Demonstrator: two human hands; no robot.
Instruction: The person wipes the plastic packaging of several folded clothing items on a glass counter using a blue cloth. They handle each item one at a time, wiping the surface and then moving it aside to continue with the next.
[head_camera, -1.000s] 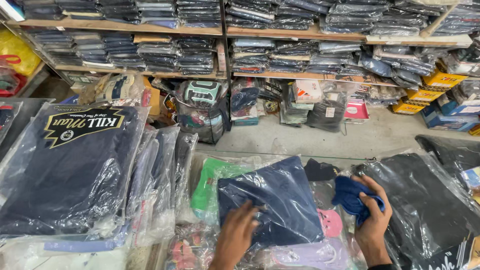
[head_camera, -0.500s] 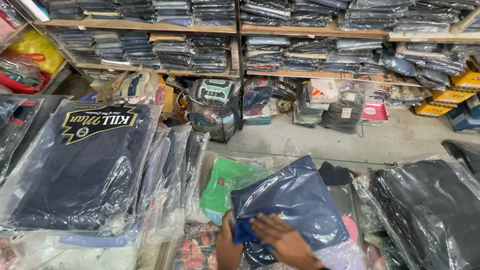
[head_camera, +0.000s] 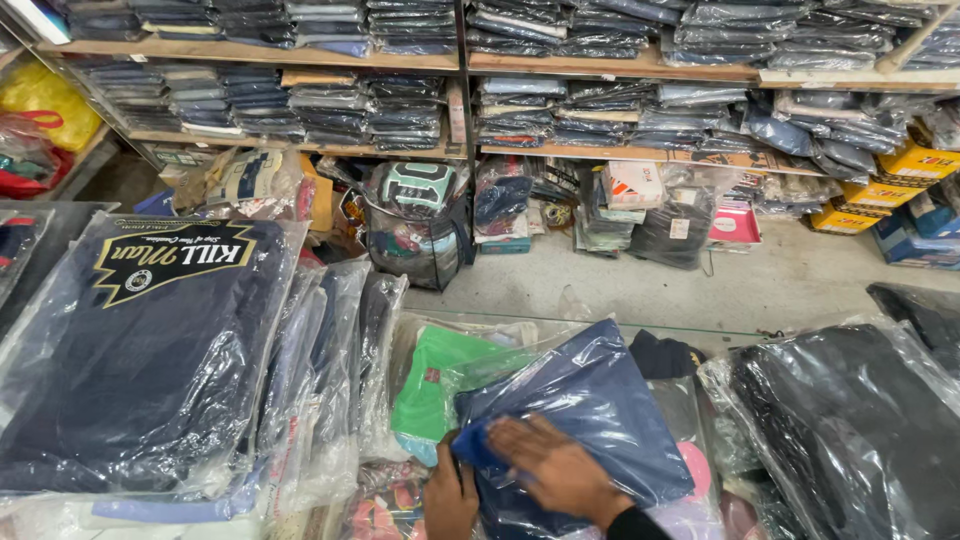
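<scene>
The right hand (head_camera: 555, 470) lay flat, pressing a blue folded garment in a clear plastic bag (head_camera: 590, 420); the left hand (head_camera: 450, 495) gripped its near corner. Smoothing seemed underway.

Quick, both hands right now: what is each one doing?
Left hand: gripping the edge of the navy bagged garment.
Right hand: open, flat on that garment.
</scene>
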